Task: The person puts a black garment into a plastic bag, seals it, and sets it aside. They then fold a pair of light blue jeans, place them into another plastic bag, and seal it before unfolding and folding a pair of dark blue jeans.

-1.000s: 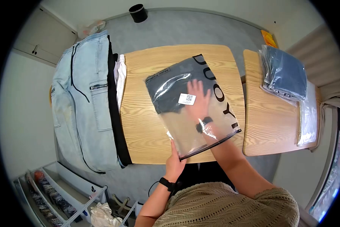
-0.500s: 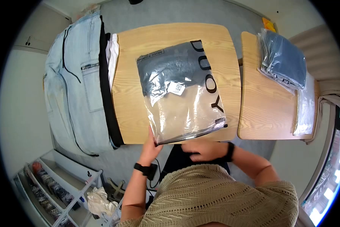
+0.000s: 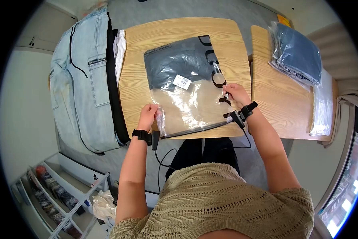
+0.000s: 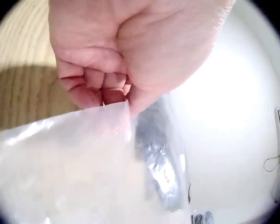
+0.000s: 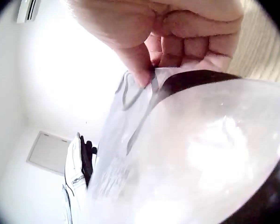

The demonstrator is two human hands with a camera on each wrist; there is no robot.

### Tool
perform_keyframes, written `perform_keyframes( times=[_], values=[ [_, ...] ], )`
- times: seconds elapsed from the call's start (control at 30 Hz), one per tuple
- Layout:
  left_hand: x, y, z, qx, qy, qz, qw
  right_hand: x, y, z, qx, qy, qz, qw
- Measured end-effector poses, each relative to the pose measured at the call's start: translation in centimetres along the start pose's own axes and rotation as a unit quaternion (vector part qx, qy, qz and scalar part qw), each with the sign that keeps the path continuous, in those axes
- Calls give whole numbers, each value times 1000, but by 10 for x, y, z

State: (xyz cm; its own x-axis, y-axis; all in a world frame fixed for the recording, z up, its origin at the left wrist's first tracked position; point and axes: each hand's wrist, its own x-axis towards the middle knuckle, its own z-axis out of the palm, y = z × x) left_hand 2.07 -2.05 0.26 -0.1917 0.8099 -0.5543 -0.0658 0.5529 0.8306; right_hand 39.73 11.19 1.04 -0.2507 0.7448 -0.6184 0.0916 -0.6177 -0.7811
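Observation:
A clear plastic zip bag [image 3: 183,107] with large black letters down its right side lies on the wooden table [image 3: 137,87]. Inside its far half is a folded dark grey-blue garment [image 3: 175,65], and a white label [image 3: 182,82] with a printed code sits near the middle. My left hand [image 3: 148,115] pinches the bag's left edge between thumb and curled fingers, clearly seen in the left wrist view. On the opposite side my right hand [image 3: 238,95] pinches the lettered edge. The black zip strip [image 3: 199,130] runs along the near end, between my wrists.
Light blue jeans [image 3: 79,75] lie over darker and white clothes at the left. A second table [image 3: 274,103] on the right carries a stack of bagged garments [image 3: 298,53] and clear plastic bags [image 3: 321,107]. Storage bins [image 3: 63,191] stand at the lower left.
My right hand came out of the bag, then moved to its right edge and took hold there. My left hand shifted from the near corner up the left edge.

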Motion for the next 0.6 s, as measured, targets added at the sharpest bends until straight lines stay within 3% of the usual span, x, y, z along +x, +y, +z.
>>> perform_keyframes(
  times=[0.07, 0.13, 0.2, 0.27, 0.33, 0.37, 0.4, 0.43, 0.47, 0.5, 0.53, 0.57, 0.6],
  values=[
    [-4, -2, -4, 120, -18, -6, 993, -14, 6, -5, 13, 39, 16, 999],
    [-19, -14, -4, 135, -33, -11, 990, -25, 30, -22, 19, -5, 55, 998],
    [-40, -32, -4, 163, -58, -17, 985, -52, 41, -21, -32, 24, 79, 996],
    [-58, -39, -4, 172, -67, -39, 982, -76, 49, -19, 7, 28, 105, 994],
    [-69, -41, -7, 112, -89, -51, 988, -85, 63, -29, 15, 10, 126, 992],
    [-64, -45, -22, 154, -100, -63, 981, -89, 67, -32, -156, 85, 18, 984],
    [-65, -50, -24, 153, -101, -66, 981, -91, 70, -35, -321, 153, -92, 930],
    [-72, -30, -18, 368, 6, 111, 923, -94, 65, -38, -450, 152, -157, 866],
    [-77, -14, -14, 549, 111, 278, 780, -97, 54, -35, -450, 152, -152, 867],
    [-75, -7, -13, 550, 107, 276, 781, -96, 41, -28, -568, 118, -255, 774],
    [-69, 0, -11, 602, 55, 372, 704, -93, 29, -22, -666, 81, -351, 654],
    [-64, 5, -10, 641, 3, 461, 613, -90, 21, -16, -666, 82, -349, 655],
    [-61, 7, -7, 641, 1, 461, 614, -87, 15, -10, -716, 22, -372, 590]
  ],
)
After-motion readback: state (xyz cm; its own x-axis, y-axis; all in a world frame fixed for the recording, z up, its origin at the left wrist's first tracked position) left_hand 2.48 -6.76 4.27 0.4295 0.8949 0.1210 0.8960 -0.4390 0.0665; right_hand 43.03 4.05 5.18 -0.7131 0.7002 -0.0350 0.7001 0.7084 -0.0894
